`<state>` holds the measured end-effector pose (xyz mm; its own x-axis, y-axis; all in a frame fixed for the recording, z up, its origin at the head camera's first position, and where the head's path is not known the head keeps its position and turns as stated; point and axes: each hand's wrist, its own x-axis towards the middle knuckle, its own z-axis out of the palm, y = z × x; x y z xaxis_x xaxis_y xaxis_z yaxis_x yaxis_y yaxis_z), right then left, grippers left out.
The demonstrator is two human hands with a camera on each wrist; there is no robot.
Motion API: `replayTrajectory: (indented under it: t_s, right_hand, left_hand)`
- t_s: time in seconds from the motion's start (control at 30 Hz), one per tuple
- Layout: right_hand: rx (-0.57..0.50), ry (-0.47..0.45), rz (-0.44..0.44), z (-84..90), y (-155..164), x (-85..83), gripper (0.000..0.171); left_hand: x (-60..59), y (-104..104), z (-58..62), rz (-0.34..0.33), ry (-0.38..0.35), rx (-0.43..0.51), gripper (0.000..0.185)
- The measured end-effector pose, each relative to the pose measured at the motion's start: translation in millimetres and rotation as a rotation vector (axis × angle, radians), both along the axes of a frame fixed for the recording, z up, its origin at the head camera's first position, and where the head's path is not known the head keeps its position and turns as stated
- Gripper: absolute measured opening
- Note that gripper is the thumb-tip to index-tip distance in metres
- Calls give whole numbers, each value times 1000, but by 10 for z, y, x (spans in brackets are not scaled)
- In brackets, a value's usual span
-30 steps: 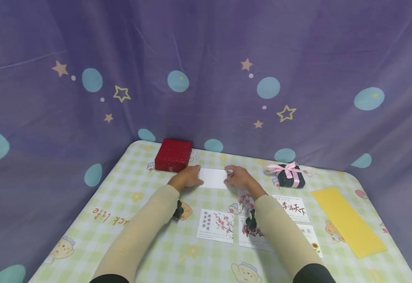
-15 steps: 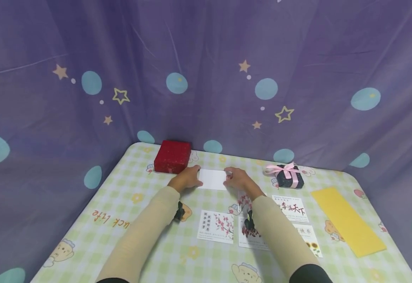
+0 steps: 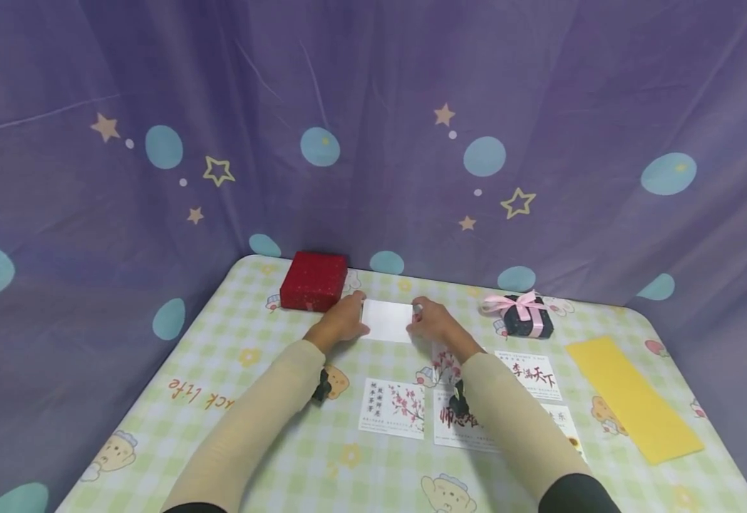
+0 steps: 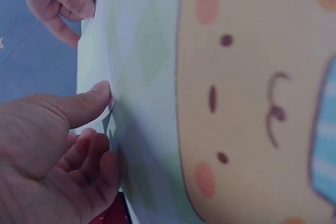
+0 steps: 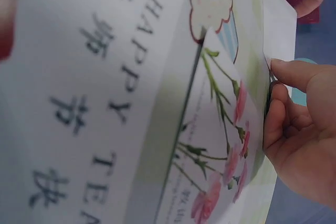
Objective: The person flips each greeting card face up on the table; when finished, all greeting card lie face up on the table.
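- My left hand holds the left edge of a white card, thumb on the edge and curled fingers just below it.
- My right hand pinches the opposite edge of the same card, thumb on top.
- My hands are apart, with the card between them, low over the far middle of the table; I cannot tell whether it lies flat or is slightly raised.
- A red box sits just beyond my left hand, at about 10 o'clock from the card.
- A dark gift box with a pink bow stands at 3 o'clock from the card, well apart.
- Printed cards lie at 6 o'clock, near my forearms.
- A yellow sheet lies at 4 o'clock, by the table's right edge.
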<state>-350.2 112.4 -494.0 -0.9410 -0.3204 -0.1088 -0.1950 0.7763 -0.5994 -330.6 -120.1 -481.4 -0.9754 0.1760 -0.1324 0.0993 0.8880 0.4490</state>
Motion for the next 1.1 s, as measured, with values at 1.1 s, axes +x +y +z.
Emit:
replayTrajectory:
  t_s: [1.1]
  right_hand:
    - [-377,-73,116,133,408,264,33]
  left_hand:
    - [416,-189,79,-401,469,52,27]
